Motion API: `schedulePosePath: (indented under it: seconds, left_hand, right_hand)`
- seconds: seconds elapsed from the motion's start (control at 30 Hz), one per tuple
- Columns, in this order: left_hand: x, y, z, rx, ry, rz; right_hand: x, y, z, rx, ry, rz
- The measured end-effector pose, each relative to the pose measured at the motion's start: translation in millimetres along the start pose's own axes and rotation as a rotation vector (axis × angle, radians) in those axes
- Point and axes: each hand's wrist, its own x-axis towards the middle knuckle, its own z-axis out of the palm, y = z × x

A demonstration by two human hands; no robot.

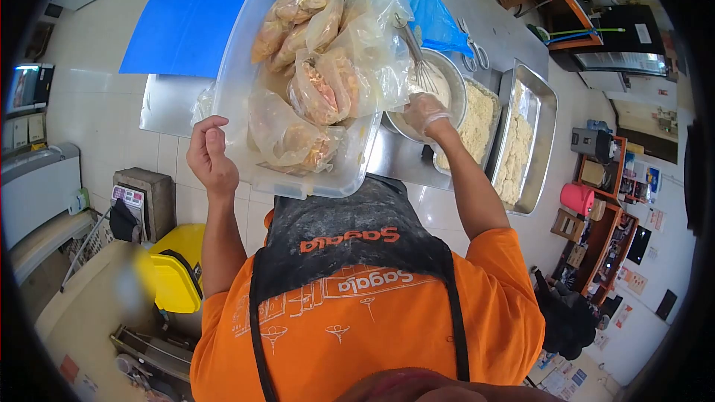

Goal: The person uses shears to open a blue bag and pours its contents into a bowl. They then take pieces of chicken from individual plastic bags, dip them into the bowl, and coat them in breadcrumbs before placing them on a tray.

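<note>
A translucent plastic bin (249, 171) holds several clear plastic bags of raw, seasoned meat (320, 89), which looks like chicken. My bare left hand (212, 156) is at the bin's left rim with its fingers curled in; anything between them is hidden. My right hand (427, 113), in a clear glove, reaches over the near side of a metal bowl (459, 104) of pale batter. Its fingertips are hard to make out. A wire whisk (423, 74) rests in this bowl, its handle leaning toward the bags.
Right of the bowl lie a tray of pale breading (477, 115) and a deep steel pan (547, 126) with coated pieces. Scissors (477, 52) and a blue bag (436, 18) sit behind. A blue board (175, 15) is back left; a yellow bin (179, 275) stands on the left floor.
</note>
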Motion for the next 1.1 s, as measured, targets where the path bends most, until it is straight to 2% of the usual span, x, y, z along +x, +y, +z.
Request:
schedulePosePath:
  seconds: [0.07, 0.17, 0.27, 0.37, 0.47, 0.57, 0.67, 0.77, 0.87, 0.97, 1.0, 1.1]
  left_hand:
    - [0.0, 0.4, 1.1, -0.002, -0.001, -0.005]
    - [0.5, 1.3, 2.3, 0.003, -0.001, -0.010]
    - [0.3, 2.0, 2.1, 0.025, -0.003, -0.028]
    - [-0.4, 3.9, 1.4, 0.056, -0.018, -0.053]
    - [0.0, 5.2, 2.6, 0.052, -0.025, -0.040]
    - [-0.1, 2.0, 1.9, 0.028, -0.021, -0.019]
    - [-1.4, 0.6, 0.2, 0.029, -0.023, -0.028]
    - [-0.5, 0.5, -1.2, 0.032, -0.041, -0.061]
    - [1.4, 3.6, 2.3, 0.090, -0.081, -0.092]
    - [4.7, 6.0, 5.2, 0.190, -0.154, -0.080]
    - [4.9, 5.0, 7.2, 0.208, -0.178, -0.085]
    - [5.9, 6.4, 8.8, 0.287, -0.277, -0.148]
  right_hand:
    - [-4.2, 12.8, -7.8, 0.166, -0.036, -0.066]
    - [-36.8, 8.5, -45.4, 0.323, -0.011, -0.007]
    - [-36.8, 30.4, -41.0, 0.469, -0.026, 0.131]
    - [-20.9, 48.6, -23.1, 0.354, -0.004, 0.156]
    - [17.7, 72.1, 19.1, -0.019, 0.024, 0.097]
    - [19.7, 63.2, 38.8, -0.004, 0.216, 0.179]
    - [12.1, 50.0, 39.0, -0.010, 0.260, 0.241]
    - [9.9, 44.1, 29.3, -0.020, 0.212, 0.269]
    - [-1.2, 39.2, 13.6, -0.109, 0.294, 0.173]
    - [-33.5, 20.1, -31.4, 0.007, 0.045, 0.124]
    - [-35.3, 25.5, -30.4, 0.131, 0.131, 0.181]
    - [-60.2, 6.7, -56.9, 0.355, 0.191, 0.258]
